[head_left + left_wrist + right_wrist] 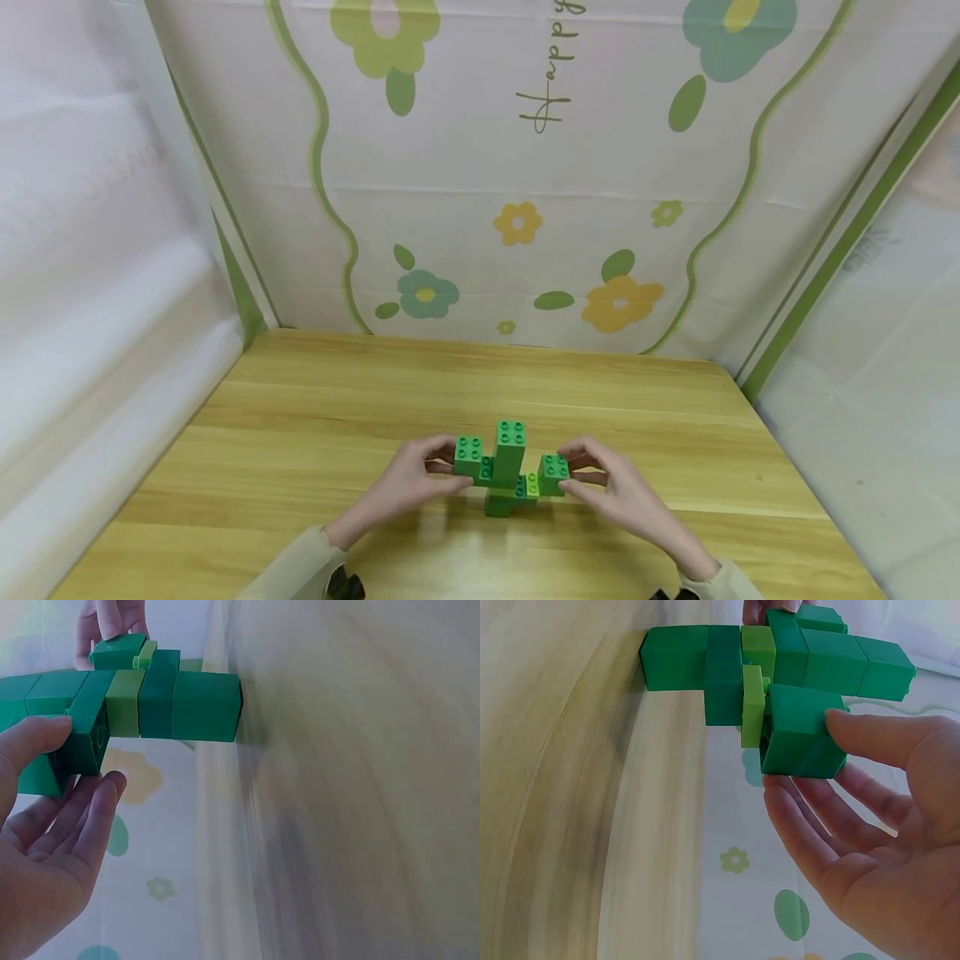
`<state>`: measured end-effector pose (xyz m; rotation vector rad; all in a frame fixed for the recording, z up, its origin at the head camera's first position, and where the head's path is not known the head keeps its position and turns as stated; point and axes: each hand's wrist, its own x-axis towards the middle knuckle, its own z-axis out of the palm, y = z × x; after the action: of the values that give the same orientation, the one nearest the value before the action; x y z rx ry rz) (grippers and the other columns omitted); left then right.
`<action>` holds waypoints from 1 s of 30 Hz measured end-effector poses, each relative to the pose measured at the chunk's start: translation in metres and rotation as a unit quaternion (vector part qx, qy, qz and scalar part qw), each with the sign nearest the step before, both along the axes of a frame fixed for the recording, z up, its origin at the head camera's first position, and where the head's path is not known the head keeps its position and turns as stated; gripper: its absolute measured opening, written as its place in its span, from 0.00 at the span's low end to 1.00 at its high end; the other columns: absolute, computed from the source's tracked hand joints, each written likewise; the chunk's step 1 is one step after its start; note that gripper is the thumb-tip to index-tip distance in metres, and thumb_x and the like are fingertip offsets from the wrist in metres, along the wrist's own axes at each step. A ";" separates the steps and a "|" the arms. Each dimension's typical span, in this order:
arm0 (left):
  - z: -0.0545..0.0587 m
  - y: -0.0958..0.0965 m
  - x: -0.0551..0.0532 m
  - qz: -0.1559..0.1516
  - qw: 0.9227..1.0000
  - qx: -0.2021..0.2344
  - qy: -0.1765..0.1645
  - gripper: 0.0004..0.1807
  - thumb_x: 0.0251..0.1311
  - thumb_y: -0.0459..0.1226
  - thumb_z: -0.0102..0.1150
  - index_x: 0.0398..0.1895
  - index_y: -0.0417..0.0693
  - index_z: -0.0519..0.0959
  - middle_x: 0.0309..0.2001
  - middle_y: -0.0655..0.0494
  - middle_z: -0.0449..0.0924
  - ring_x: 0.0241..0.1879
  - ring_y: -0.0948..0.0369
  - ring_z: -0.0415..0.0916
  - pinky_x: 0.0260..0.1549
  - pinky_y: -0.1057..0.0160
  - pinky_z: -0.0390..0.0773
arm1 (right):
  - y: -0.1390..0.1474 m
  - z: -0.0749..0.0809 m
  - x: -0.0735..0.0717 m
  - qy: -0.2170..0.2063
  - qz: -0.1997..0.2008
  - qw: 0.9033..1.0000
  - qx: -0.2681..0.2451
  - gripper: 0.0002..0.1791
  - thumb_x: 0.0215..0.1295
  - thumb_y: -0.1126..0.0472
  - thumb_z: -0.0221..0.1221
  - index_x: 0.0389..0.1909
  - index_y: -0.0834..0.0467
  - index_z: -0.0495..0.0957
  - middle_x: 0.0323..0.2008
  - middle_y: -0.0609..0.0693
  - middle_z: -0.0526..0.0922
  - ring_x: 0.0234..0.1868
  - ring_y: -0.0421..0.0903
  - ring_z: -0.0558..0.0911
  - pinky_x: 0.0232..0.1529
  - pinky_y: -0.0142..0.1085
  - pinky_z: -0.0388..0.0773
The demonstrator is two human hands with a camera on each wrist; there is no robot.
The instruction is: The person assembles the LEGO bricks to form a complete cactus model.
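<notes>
A cactus-shaped build of green toy building bricks [509,458] stands upright on the table, with a tall middle column and an arm to each side. My left hand [412,483] holds the left arm's end brick [468,458] between thumb and fingers. On the other side, my right hand [622,492] pinches a green brick [802,731], thumb on one face and fingertips beneath in the right wrist view. That brick sits slightly askew against a thin lime-green brick [753,709], a dark gap showing at its lower edge. A lime layer [124,701] also shows in the column.
The wooden table [360,383] carries the build near its front. White cloth with printed flowers hangs behind as a back wall [450,167], and more white cloth encloses the left side [112,292] and right side [862,333].
</notes>
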<state>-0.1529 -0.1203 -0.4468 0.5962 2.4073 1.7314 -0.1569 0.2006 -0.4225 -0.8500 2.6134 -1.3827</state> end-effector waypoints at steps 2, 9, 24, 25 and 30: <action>0.000 0.000 -0.001 0.000 1.000 0.000 -0.002 0.20 0.55 0.37 0.71 0.51 0.41 0.80 0.45 0.47 0.84 0.42 0.62 0.83 0.45 0.72 0.84 | 0.000 0.000 0.000 -0.011 -0.003 1.000 -0.004 0.17 0.64 0.58 0.65 0.52 0.55 0.76 0.51 0.55 0.82 0.49 0.41 0.83 0.48 0.33 0.86; 0.003 -0.001 -0.002 0.000 1.000 0.002 -0.005 0.20 0.55 0.37 0.71 0.50 0.41 0.80 0.44 0.47 0.84 0.40 0.64 0.83 0.43 0.72 0.85 | 0.001 -0.001 -0.001 -0.015 -0.003 1.000 -0.012 0.17 0.63 0.58 0.66 0.52 0.53 0.76 0.50 0.54 0.83 0.49 0.40 0.83 0.48 0.34 0.86; 0.001 0.001 -0.004 0.020 1.000 -0.015 -0.006 0.19 0.54 0.39 0.72 0.47 0.41 0.81 0.40 0.51 0.85 0.37 0.65 0.82 0.39 0.73 0.85 | -0.002 -0.006 -0.002 -0.010 0.007 1.000 -0.018 0.17 0.67 0.62 0.62 0.56 0.53 0.74 0.52 0.54 0.81 0.51 0.44 0.83 0.50 0.33 0.85; 0.001 0.001 -0.004 0.021 1.000 -0.017 -0.006 0.20 0.54 0.39 0.72 0.47 0.41 0.81 0.39 0.51 0.85 0.37 0.64 0.82 0.39 0.73 0.84 | -0.002 -0.006 -0.002 -0.013 0.007 1.000 -0.019 0.17 0.67 0.62 0.62 0.56 0.54 0.74 0.52 0.54 0.81 0.51 0.45 0.83 0.50 0.33 0.85; 0.001 0.001 -0.007 0.023 0.999 -0.028 0.002 0.20 0.53 0.40 0.73 0.47 0.40 0.81 0.38 0.51 0.85 0.36 0.65 0.81 0.37 0.73 0.84 | -0.001 -0.005 -0.004 -0.012 0.009 1.000 -0.016 0.17 0.68 0.61 0.61 0.56 0.56 0.74 0.53 0.57 0.81 0.51 0.49 0.83 0.50 0.34 0.85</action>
<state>-0.1601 -0.1190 -0.4463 0.5420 2.4826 1.6745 -0.1611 0.1994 -0.4270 -0.8525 2.5668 -1.4262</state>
